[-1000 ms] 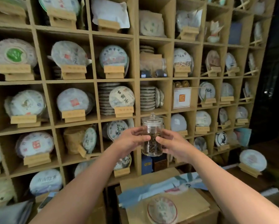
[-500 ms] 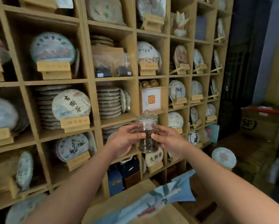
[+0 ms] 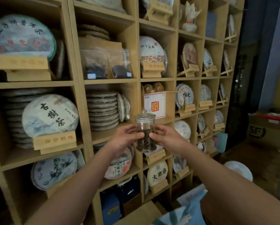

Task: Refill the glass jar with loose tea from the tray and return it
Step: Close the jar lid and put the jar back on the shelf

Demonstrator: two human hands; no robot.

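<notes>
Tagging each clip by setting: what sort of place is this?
Probably a tea shop or tea storeroom. A wooden cubby shelf fills the wall with paper-wrapped tea cakes on stands, and both hands hold a lidded glass jar of loose tea.

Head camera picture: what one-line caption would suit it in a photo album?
Both hands, left and right, hold a lidded glass jar of loose tea before wooden shelves.

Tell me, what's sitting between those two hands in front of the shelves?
In the head view, a lidded glass jar partly filled with dark loose tea sits upright between the left hand and right hand, both gripping its sides.
</notes>
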